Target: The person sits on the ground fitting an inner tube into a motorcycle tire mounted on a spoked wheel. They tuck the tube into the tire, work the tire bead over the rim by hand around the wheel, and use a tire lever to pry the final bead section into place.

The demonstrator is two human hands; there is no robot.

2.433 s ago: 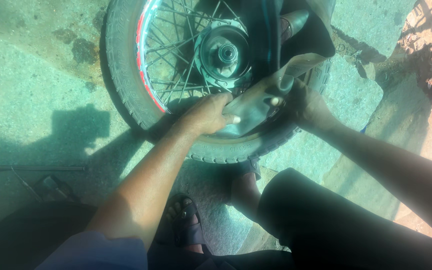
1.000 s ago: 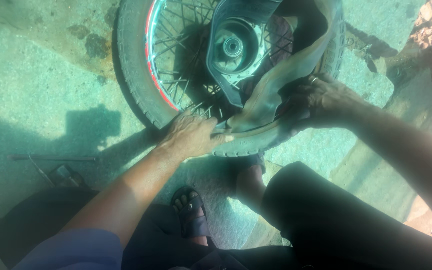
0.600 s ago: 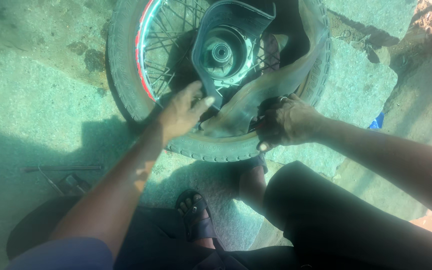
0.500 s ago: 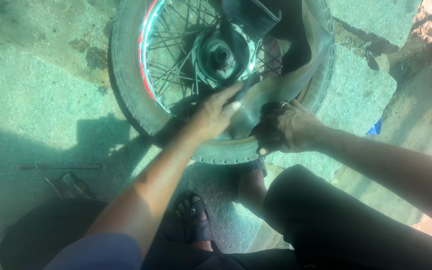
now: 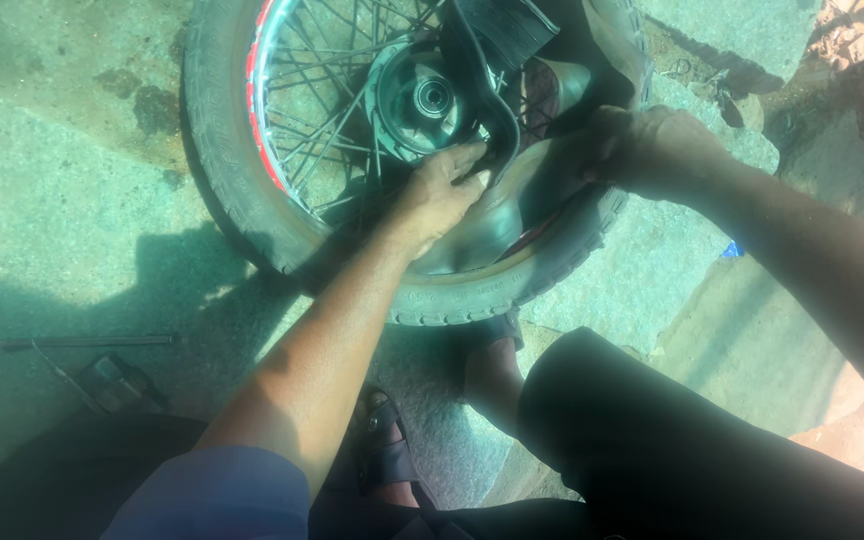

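Two hands, left hand (image 5: 442,195) and right hand (image 5: 652,150), fingers gripping one inner tube (image 5: 497,215) in one spoked wheel (image 5: 252,200).

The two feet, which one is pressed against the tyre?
The bare foot on the right touches the tyre; the sandalled foot stays back from it.

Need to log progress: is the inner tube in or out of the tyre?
Partly out: the inner tube loops over the hub, while the left hand grips it.
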